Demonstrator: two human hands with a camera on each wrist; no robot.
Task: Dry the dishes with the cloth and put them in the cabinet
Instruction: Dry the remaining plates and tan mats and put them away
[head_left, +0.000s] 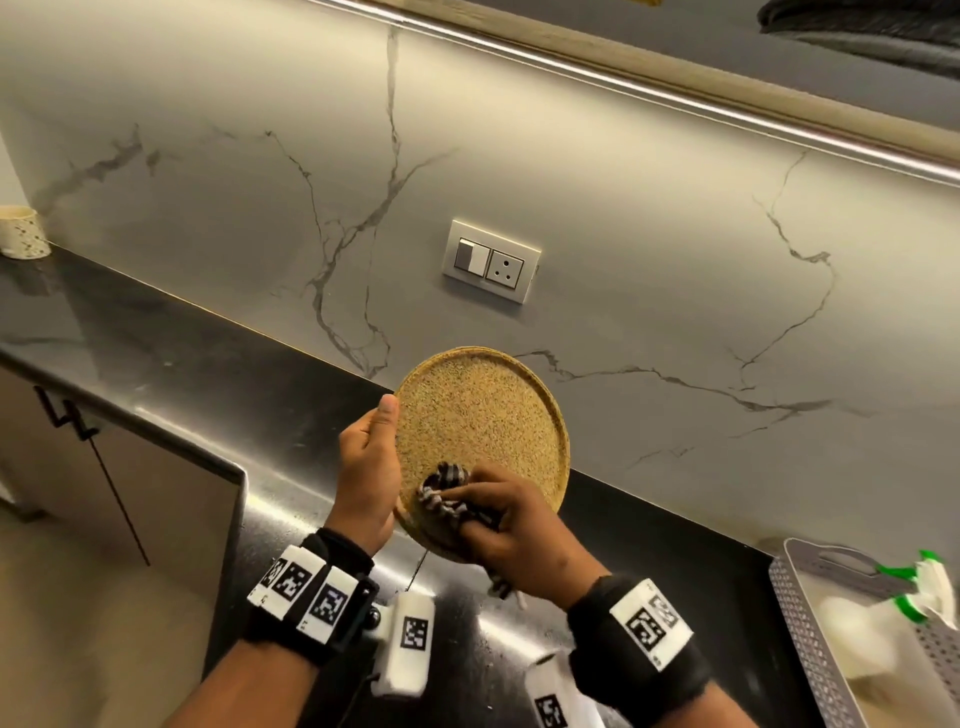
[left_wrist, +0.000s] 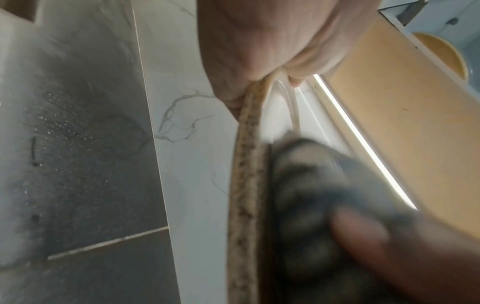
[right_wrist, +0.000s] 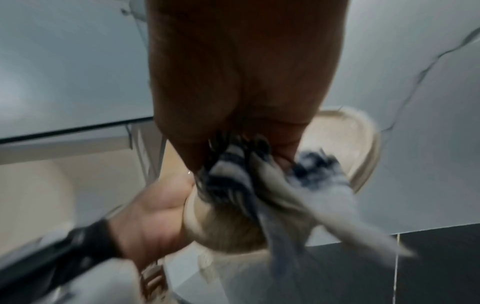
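Plate (head_left: 480, 415) wipe, above counter (head_left: 156, 338) edge.
Left hand (head_left: 366, 467) grips its rim; right hand (head_left: 511, 525) clenches cloth (head_left: 444, 486) on its face.

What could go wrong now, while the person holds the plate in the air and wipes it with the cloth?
1. The left hand grips the speckled plate only at its rim, above the black counter. Pressure from wiping could make it slip and fall.
2. The right hand holds the striped cloth bunched at the plate's lower edge, so most of the face may stay damp.
3. The counter shows water droplets, which could wet the plate again if it is put down.
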